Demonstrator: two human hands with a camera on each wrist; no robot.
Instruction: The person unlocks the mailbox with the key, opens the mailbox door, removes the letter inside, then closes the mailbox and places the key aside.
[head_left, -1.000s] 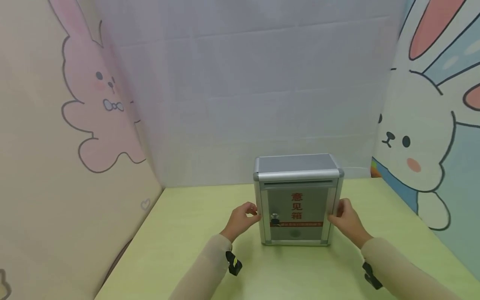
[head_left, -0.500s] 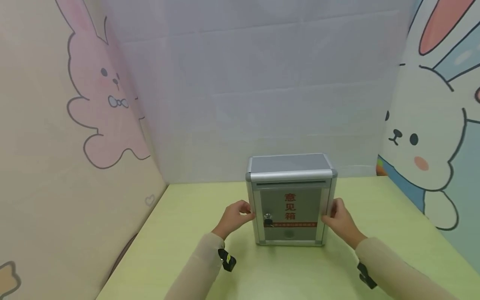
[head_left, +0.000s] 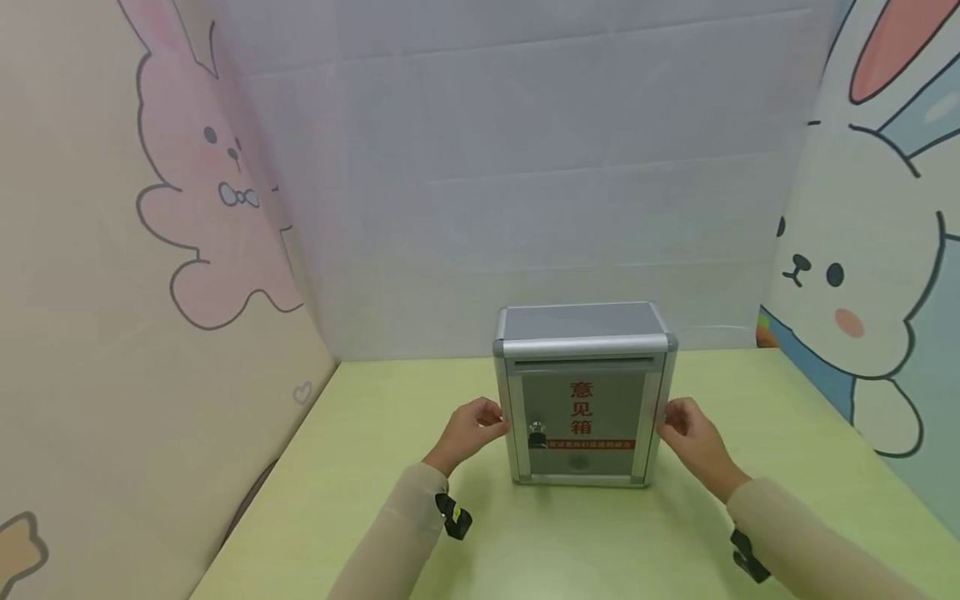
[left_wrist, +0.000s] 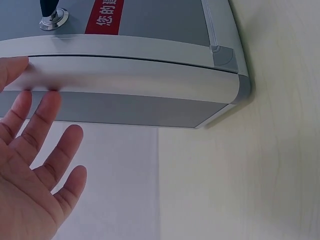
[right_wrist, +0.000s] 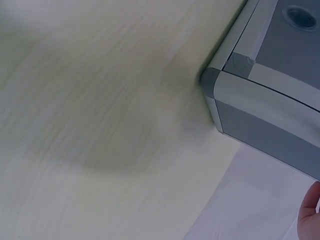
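- Right hand point(head_left: 692, 427) moved outward; thumb, over box point(head_left: 600, 400) front earlier, now at right edge.
- 1 box, upright on table point(head_left: 390, 417), between 2 hands. Front: 1 slot point(head_left: 585, 364), 1 lock point(head_left: 537, 432), 3 big red characters point(head_left: 581, 408), 1 red strip point(head_left: 592, 444).
- Left hand point(head_left: 467, 432): fingers loose, spread, 2 fingertips point(left_wrist: 51, 100) touching box side.
- Right grip: can't tell.

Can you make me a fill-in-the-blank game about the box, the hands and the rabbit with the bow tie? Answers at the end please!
1. The grey box with silver metal edges has big front characters coloured ____.
2. The round silver lock is ____ (starts with c) to the bare left hand than to the bare right hand.
3. The bow-tied wall rabbit is coloured ____.

Missing words: red; closer; pink.
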